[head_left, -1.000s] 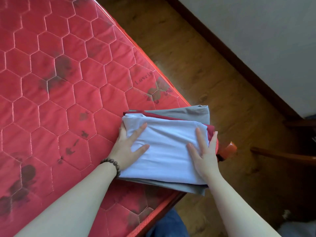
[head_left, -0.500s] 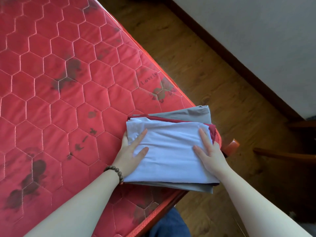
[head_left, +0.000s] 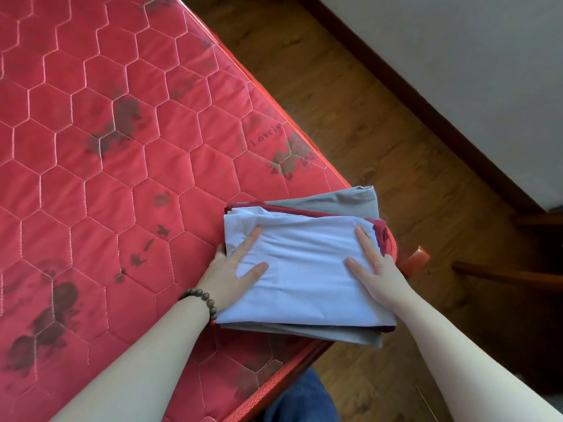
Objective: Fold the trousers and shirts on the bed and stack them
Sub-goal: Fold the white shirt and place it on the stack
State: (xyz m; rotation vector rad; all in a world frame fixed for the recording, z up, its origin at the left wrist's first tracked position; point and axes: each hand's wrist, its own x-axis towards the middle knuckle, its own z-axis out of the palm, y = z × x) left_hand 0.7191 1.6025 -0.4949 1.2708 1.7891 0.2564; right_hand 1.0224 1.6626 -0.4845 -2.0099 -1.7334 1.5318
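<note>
1. The left hand (head_left: pixel 234 275) lies flat on the near-left part of the white shirt (head_left: pixel 307 269), fingers straight and spread; at least one finger seems tucked under the cloth's left edge.
2. The right hand (head_left: pixel 376 266) presses the shirt's right side, fingers straight.
3. The white shirt lies between both hands, topmost on a stack over a dark red garment (head_left: pixel 382 236) and grey trousers (head_left: pixel 341 199).
4. The stack sits at the corner of the red mattress (head_left: pixel 122 178), overhanging its edge slightly.
5. A bead bracelet (head_left: pixel 202 300) circles the left wrist.
</note>
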